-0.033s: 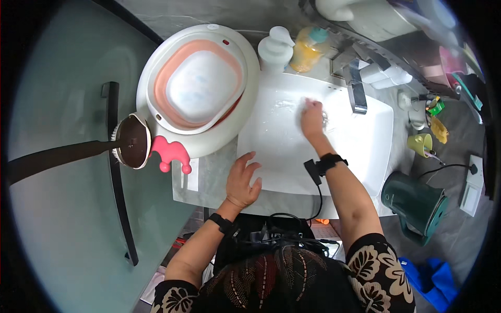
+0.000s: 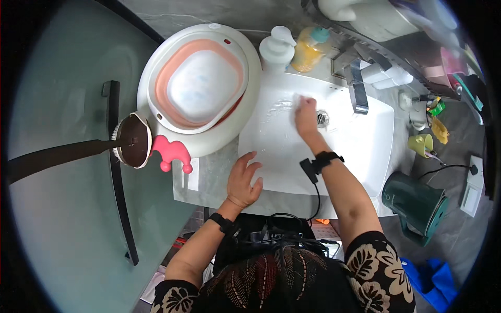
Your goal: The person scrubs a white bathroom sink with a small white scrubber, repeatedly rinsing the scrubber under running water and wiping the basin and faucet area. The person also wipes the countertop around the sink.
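My right hand (image 2: 306, 116) is down inside the white sink (image 2: 360, 156), left of the round metal drain (image 2: 322, 119). Its fingers are curled closed. A faint whitish blur shows at the knuckles, and I cannot make out what they hold, if anything. Water streaks and drops lie on the basin just left of this hand. My left hand (image 2: 244, 182) rests at the sink's front left edge, fingers spread and nothing in them. Beyond the drain, the dark square faucet (image 2: 358, 94) reaches over the basin.
Left of the sink are stacked basins (image 2: 198, 122), the top one pink and white. A long-handled brush (image 2: 133, 142) and a pink knobbed piece (image 2: 172, 152) sit beside them. Behind stand a white pump bottle (image 2: 276, 49) and a yellow bottle (image 2: 309, 52). A green kettle (image 2: 415, 201) is at right.
My right hand has moved a little left across the basin, and the drain it partly covered now shows. My left hand stays in place.
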Motion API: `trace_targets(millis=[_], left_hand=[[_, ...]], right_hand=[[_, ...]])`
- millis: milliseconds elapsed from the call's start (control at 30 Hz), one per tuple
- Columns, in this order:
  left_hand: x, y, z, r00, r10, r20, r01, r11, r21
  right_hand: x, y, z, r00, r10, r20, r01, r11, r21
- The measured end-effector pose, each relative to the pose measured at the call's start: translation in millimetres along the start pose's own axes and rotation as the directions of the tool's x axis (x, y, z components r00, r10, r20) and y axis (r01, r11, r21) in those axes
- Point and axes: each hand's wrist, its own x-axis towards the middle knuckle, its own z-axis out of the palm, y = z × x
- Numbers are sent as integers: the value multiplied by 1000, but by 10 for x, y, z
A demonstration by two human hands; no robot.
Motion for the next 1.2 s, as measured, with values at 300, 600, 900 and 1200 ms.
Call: trace_targets(millis=[300,600,900,1200], left_hand=[[-12,-25,-43,1000,20,-22,-21,999,-38],[16,-10,-17,999,47,-13,-48,989,-140],[-38,-53,-46,999,38,-29,-41,994,-105],[-83,-100,-53,998,28,-60,-41,975,-217]], right_hand=[[-402,-464,-6,961,-77,267,72,997,26],[446,100,283,868,449,-214,-315,829,461],[-214,-775,580,938,-323,-126,328,944,26],[-967,-86,-678,598,-568,565,616,777,130]])
